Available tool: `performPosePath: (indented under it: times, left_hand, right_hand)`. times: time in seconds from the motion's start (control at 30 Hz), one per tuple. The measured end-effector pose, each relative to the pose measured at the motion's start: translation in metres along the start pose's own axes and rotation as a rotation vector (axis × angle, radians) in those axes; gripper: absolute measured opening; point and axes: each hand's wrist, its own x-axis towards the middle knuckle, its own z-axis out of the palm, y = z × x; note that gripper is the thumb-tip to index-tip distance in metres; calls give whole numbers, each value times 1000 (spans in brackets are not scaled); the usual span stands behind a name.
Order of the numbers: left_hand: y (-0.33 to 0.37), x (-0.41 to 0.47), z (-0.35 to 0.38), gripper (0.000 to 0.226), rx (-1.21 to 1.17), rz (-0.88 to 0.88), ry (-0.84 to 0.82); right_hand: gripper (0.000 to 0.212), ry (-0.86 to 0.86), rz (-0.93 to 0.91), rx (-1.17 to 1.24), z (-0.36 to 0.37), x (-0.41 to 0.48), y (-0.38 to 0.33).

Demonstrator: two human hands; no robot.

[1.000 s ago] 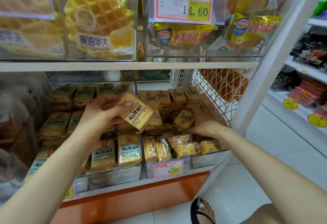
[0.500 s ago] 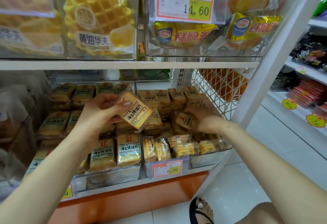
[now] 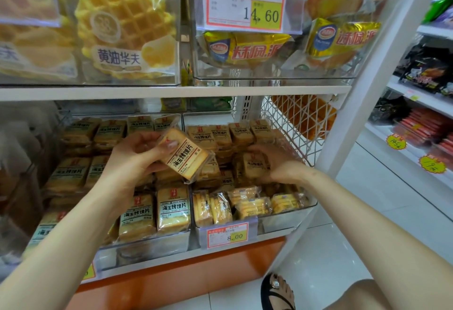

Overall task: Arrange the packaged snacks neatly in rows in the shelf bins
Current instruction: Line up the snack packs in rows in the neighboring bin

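Gripping a tan, label-fronted rectangular toast-slice packet (image 3: 186,154) between thumb and curled fingers, the left hand (image 3: 137,160) holds it tilted above the divider between the clear plastic bins (image 3: 286,220), long axis slanting toward the front-left. The right hand (image 3: 277,162), fingers curled on a second tan packet (image 3: 253,165) mid-bin, is nearer the right bin's open row.

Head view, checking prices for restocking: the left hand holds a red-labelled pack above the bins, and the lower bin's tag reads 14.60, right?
Not quite. In the head view the lower bin's tag reads 8.00; 14.60 is on the upper tag. The left hand does hold the red-labelled pack.
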Motion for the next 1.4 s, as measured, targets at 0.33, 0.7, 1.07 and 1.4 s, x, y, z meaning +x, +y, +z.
performPosePath:
  times: [0.33,0.7,1.07,1.4]
  left_hand:
    - [0,10,4,59,-46,-22,0]
    - [-2,10,2,56,-39,-34,2]
    - [-1,10,5,60,-35,-31,-19]
    - [0,9,4,56,-35,-18,-25]
  right_hand:
    - [79,-81,-42,334,26,23,-25]
    - [72,-40,-171,-136,22,29,-19]
    - [66,-168,-88,-7,26,26,-16]
    - [63,-202,-152,-275,20,35,-24]
